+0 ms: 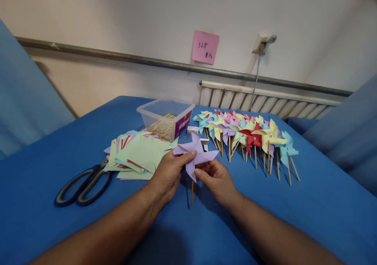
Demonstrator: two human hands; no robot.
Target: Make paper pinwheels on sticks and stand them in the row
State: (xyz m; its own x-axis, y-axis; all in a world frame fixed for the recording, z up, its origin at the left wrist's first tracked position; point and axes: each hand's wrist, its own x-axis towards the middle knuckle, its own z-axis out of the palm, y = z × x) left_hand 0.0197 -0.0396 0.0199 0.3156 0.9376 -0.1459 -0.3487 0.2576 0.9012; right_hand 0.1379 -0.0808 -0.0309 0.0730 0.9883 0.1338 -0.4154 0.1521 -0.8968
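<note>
A purple paper pinwheel [195, 155] on a thin wooden stick [192, 194] is held up between my two hands, over the near part of the blue table. My left hand [169, 174] grips it from the left, its thumb pressed on the front near the centre. Closed at the lower right of the pinwheel, my right hand [219, 180] has its thumb against a blade; the fingers behind are partly hidden. The stick's lower end hangs below the paper.
Scissors [84, 186] and a pile of coloured paper [141, 153] lie left. A clear plastic tub [153, 111] holds sticks. Several finished pinwheels [255, 137] lie at the right, with a small box [193, 130] beside them. A radiator [235, 96] stands behind the blue table [318, 202].
</note>
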